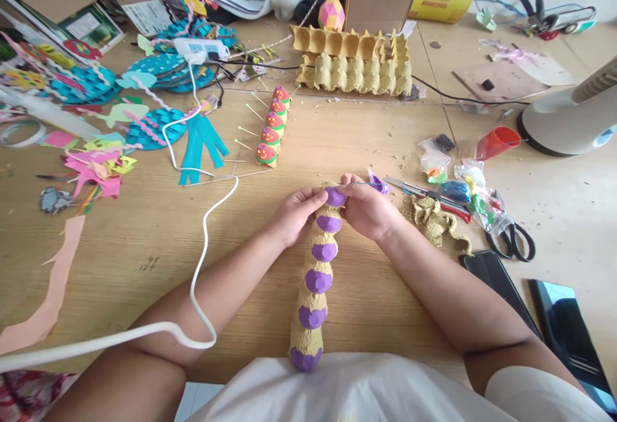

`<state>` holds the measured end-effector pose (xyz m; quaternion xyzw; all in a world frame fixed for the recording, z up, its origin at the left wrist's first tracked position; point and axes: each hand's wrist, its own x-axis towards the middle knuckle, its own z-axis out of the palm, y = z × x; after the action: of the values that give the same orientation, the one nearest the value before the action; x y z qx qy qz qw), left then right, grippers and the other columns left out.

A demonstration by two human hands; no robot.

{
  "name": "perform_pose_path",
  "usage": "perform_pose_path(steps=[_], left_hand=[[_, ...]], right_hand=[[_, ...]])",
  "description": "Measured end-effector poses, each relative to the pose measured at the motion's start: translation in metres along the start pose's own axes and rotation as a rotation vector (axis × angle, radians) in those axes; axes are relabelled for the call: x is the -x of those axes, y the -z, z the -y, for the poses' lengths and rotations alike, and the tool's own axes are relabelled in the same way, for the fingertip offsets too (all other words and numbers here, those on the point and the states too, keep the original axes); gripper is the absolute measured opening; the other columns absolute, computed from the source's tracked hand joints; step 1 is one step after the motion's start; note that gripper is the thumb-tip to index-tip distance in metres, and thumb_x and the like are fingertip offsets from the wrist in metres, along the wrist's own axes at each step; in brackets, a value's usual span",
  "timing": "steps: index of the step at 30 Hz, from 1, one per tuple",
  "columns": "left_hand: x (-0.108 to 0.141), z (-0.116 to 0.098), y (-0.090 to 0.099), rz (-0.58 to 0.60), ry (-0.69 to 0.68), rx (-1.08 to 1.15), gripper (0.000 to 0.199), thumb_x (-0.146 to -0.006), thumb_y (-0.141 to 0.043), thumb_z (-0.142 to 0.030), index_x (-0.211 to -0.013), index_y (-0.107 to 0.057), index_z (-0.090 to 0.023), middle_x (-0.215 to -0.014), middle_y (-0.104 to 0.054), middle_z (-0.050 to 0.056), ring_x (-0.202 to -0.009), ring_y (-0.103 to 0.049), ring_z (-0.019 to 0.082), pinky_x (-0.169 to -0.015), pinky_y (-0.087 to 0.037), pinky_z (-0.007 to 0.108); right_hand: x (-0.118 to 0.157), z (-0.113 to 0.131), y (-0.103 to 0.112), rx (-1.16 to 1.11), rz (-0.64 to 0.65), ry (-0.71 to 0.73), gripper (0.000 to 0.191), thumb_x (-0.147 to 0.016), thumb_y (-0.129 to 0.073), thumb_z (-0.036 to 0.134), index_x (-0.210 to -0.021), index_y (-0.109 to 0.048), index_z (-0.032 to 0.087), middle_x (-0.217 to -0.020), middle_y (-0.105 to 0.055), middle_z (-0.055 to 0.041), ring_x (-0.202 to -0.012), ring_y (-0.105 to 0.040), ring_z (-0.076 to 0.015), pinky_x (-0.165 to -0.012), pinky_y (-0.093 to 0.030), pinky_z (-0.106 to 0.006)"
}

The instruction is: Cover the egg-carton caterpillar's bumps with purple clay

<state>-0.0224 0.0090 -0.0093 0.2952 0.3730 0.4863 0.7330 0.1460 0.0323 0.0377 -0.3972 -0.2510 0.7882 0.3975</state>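
A long strip of egg carton (324, 239) with purple clay on its bumps runs from my shirt up the middle of the table. At its far end my left hand (301, 211) holds it, thumb on the last purple bump. My right hand (364, 203) pinches the other side of that same end, and a thin blue stick shows by its fingers. Just right of this hand lies a piece of purple clay (378, 182). Beyond my hands, to the left, stands a shorter painted carton strip (272, 128) with red, smiling bumps and thin sticks.
A white cable (205, 242) crosses the left side near my left arm. Paper crafts (157, 128) crowd the back left. Egg cartons (364, 74) stand at the back. A cutter (414, 189), clay bags, scissors (511, 242) and phones (569, 325) lie on the right.
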Motion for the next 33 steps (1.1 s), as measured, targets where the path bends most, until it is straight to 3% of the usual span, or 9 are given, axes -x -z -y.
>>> perform_pose_path(steps=[14, 33], left_hand=[[0.000, 0.000, -0.002, -0.001, 0.011, 0.017, 0.036, -0.072, -0.096, -0.044, -0.081, -0.075, -0.016, -0.075, -0.075, 0.002, -0.060, -0.064, 0.011, -0.059, -0.051, 0.024], [0.002, -0.002, -0.003, -0.014, 0.021, 0.012, 0.035, -0.073, -0.096, -0.044, -0.082, -0.076, -0.016, -0.073, -0.074, 0.001, -0.059, -0.062, 0.011, -0.057, -0.049, 0.023]], right_hand=[[-0.004, 0.000, 0.006, -0.094, 0.024, -0.022, 0.042, -0.059, -0.087, 0.019, -0.078, -0.050, 0.025, -0.068, -0.056, 0.0076, -0.065, -0.052, -0.0142, -0.061, -0.037, -0.029], [-0.011, -0.009, 0.012, -0.086, 0.019, 0.040, 0.047, -0.065, -0.092, 0.025, -0.075, -0.046, 0.025, -0.067, -0.053, 0.0080, -0.065, -0.051, -0.0138, -0.063, -0.039, -0.031]])
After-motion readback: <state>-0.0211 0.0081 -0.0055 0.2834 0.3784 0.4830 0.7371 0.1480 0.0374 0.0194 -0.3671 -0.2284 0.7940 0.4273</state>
